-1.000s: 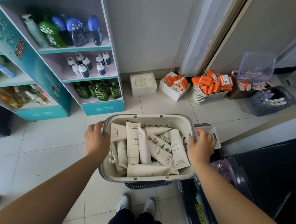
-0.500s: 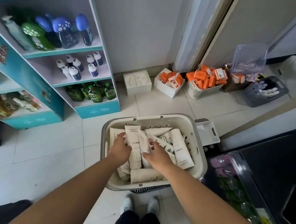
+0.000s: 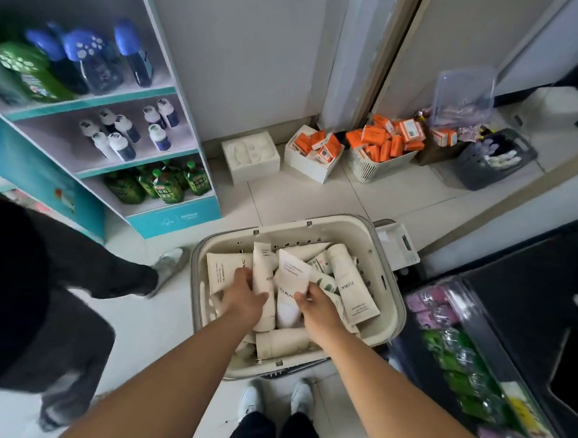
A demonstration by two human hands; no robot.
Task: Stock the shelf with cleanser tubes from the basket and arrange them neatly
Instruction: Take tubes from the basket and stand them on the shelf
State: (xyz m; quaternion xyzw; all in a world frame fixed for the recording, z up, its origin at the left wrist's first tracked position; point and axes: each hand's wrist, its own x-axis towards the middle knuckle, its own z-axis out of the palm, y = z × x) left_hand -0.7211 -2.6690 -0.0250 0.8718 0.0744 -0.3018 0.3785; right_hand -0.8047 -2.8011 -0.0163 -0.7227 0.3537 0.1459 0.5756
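The grip of the left hand (image 3: 244,296) curls round a cleanser tube (image 3: 262,278); just right of it, the right hand (image 3: 319,306) pinches a second tube (image 3: 292,273), above the basket (image 3: 393,294).

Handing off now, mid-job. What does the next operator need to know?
Left hand: in the basket, on the pile of tubes; grip unclear.
Right hand: pinching one cleanser tube, tilted up off the pile.
Done: no cleanser tubes show on the shelf yet.
Left: lift tubes out, place them on the shelf, line them up.
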